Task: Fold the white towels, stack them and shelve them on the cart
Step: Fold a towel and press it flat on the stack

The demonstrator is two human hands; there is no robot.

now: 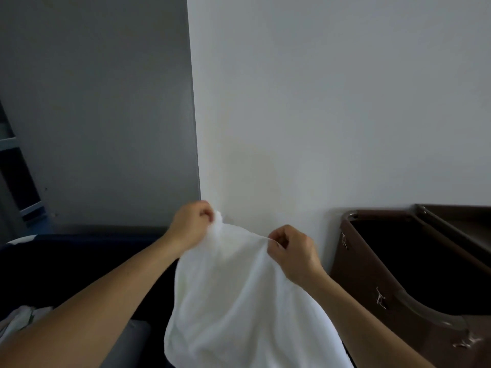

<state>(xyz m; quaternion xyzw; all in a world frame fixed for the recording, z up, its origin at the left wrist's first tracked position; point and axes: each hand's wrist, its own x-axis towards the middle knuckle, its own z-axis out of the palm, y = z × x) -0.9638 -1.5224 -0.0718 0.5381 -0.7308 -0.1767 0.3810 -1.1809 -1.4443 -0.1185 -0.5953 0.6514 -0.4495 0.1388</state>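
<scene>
A white towel (233,296) hangs in front of me, held up by its top edge. My left hand (192,225) grips a bunched corner of it at the upper left. My right hand (291,251) pinches the same top edge a short way to the right. The cloth drops loose below both hands and runs out of the bottom of the view. A brown cart (377,277) with a dark open compartment stands at the right, close to the towel.
A white wall (332,102) fills the space ahead, with a grey panel (101,115) to its left. A dark bin or surface (79,261) lies at lower left, with crumpled white cloth (21,320) at the left edge.
</scene>
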